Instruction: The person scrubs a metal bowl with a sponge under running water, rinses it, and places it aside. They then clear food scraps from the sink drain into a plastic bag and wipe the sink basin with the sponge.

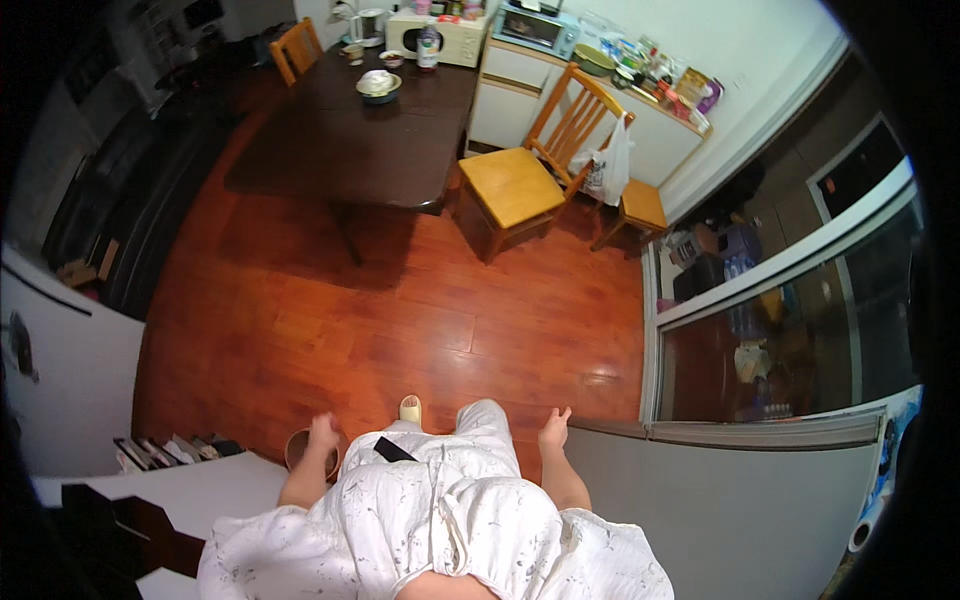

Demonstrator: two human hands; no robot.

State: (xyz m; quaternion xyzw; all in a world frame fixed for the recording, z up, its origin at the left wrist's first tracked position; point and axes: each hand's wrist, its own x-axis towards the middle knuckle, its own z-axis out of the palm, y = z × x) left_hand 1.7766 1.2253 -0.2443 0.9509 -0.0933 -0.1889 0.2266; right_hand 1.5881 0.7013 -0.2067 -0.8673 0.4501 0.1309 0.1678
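My left hand (pixel 325 433) hangs at my left side, above a round bin (pixel 298 448) on the floor; whether its blurred fingers are closed I cannot tell. On the other side, my right hand (pixel 554 430) holds nothing, its fingers apart, beside a grey panel (pixel 720 502). A black flat object (pixel 394 450) lies against the front of my white patterned clothing. Farther ahead, a dark table (pixel 352 142) carries a bowl with something white (pixel 377 84), a bottle (pixel 428 46) and small cups.
A wooden chair (pixel 512 187) with a white plastic bag (pixel 611 166) stands right of the table, near a wooden stool (pixel 643 204). Behind are a microwave (pixel 457 43) and a toaster oven (pixel 531 31). A sliding glass door (pixel 750 352) is at right, a black sofa (pixel 150 195) at left.
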